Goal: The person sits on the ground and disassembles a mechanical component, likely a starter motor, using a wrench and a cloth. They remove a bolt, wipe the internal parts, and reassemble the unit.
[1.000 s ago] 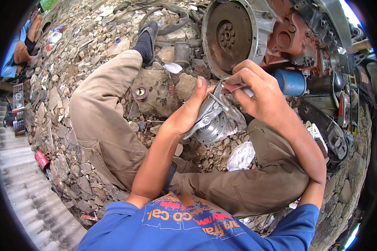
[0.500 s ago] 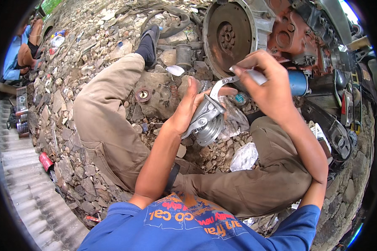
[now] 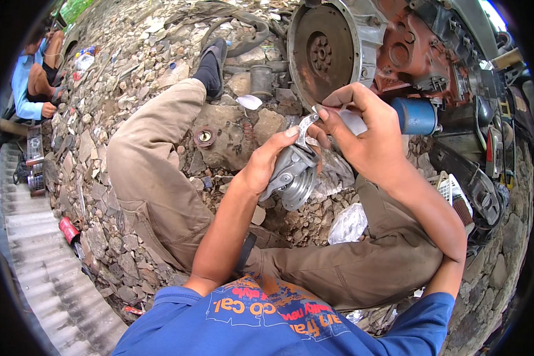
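Head view: silver metal part (image 3: pixel 296 178) grasped in left hand (image 3: pixel 266 166), curved end (image 3: pixel 307 129) against right hand (image 3: pixel 374 139) pinching pale sheet (image 3: pixel 354 122).

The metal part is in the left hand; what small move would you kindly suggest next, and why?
Perhaps draw the thin sheet lightly along the curved prong of the metal part, since the left hand holds the part's body while the right hand pinches the sheet close to the prong's tip.
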The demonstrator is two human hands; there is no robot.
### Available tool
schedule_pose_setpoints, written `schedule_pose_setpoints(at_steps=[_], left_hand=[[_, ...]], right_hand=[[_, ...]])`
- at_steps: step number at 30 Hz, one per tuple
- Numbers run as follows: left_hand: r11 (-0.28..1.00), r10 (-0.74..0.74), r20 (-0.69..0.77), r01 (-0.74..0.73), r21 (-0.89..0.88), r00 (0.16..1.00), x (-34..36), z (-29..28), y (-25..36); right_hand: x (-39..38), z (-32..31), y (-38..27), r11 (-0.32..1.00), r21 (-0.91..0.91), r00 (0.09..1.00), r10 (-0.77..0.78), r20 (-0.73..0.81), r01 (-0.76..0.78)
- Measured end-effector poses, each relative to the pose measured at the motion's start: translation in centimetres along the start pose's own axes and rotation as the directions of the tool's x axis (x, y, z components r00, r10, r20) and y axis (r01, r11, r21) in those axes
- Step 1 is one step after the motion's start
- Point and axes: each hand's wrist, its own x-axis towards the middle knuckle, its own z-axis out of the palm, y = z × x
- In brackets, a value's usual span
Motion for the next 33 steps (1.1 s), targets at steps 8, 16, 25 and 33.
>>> schedule_pose_setpoints(at_steps=[8, 16, 25, 33], left_hand=[[0.991, 0.049, -0.141, -0.066, -0.117, 0.989, -0.1, -0.7, -0.6], [0.997, 0.041, -0.164, -0.029, 0.075, 0.986, -0.9, 0.6, 0.1], [0.997, 0.040, -0.108, -0.034, 0.063, 0.993, -0.5, 0.8, 0.2], [1.000, -0.017, -0.378, 0.016, -0.007, 0.926, -0.4, 1.6, 0.3]], right_hand=[[0.4, -1.0, -1.0, 0.982, -0.117, 0.980, -0.128, 0.150, 0.146], [-0.3, 1.3, -1.2, 0.980, -0.040, 0.965, -0.182, 0.189, 0.193], [1.0, 0.6, -0.6, 0.947, -0.116, 0.946, -0.281, 0.164, 0.301], [1.1, 0.6, -0.5, 0.946, -0.079, 0.925, -0.287, 0.250, 0.315]])
